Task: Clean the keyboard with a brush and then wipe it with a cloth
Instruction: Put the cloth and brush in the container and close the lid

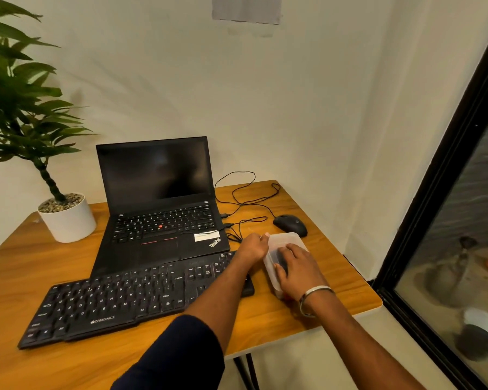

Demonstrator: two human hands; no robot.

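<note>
1. The wooden table (307,313) ends close on the right, just past a clear plastic box (286,246); beyond that edge is a dark window frame (440,175). The near edge runs under both forearms.
2. Bare tabletop lies left of the keyboard (130,299) and in front of it; the right side is crowded with the box, a black mouse (290,225) and loose cables (240,198).
3. The keyboard lies flat in the middle of the table. Its long axis runs from near left to far right, skewed to the table edge, with the lettered rows facing the person. Its far right end passes under the left forearm and stops just beside the box.
4. An open laptop (158,198) sits behind the keyboard, its front edge touching or slightly overlapped by the keyboard's back edge. A potted plant (65,218) stands at the far left.
5. The left hand (254,246) has its fingers curled onto the box's left rim, gripping it.
6. The right hand (299,271) lies on top of the box with the fingers bent over something dark inside or under the lid; it may be a brush or cloth, but the view is too blurred to tell, nor is it clear whether the fingers actually hold it.
</note>
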